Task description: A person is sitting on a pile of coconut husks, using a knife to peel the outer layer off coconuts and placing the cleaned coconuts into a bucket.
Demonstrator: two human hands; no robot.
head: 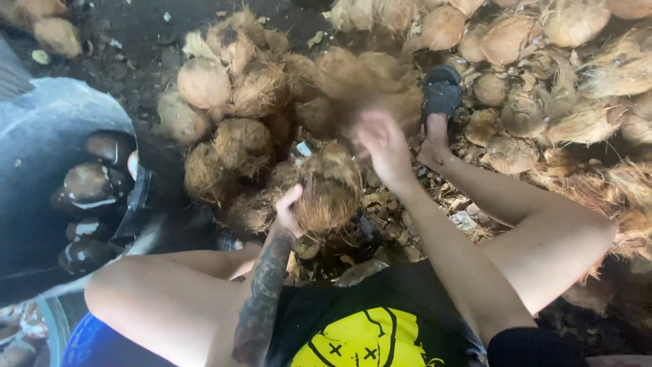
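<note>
No packages, labels, signs or screens in my view, only printed matter a yellow graphic (pixel 363 340) on my black shirt, at bottom centre, round shape with black crosses and curved lines

**Warm daylight, deep shade and a blur of motion**

Soft, warm daylight falls across the heap of husked coconuts (pixel 238 102), brightest along the upper right edge, where pale husks (pixel 577 24) wash out close to glare. The ground at upper left and the corner at lower right sink into near-black shadow with little detail. The right hand (pixel 384 143) is smeared by motion blur, and a brown fibrous streak (pixel 360 81) above it is blurred beyond reading. The left hand (pixel 288 207) and the coconut (pixel 329 194) it touches are sharper. The grey tub (pixel 41 136) at left bows from wide-angle distortion. Overall the frame is soft, with compression haze.
</note>
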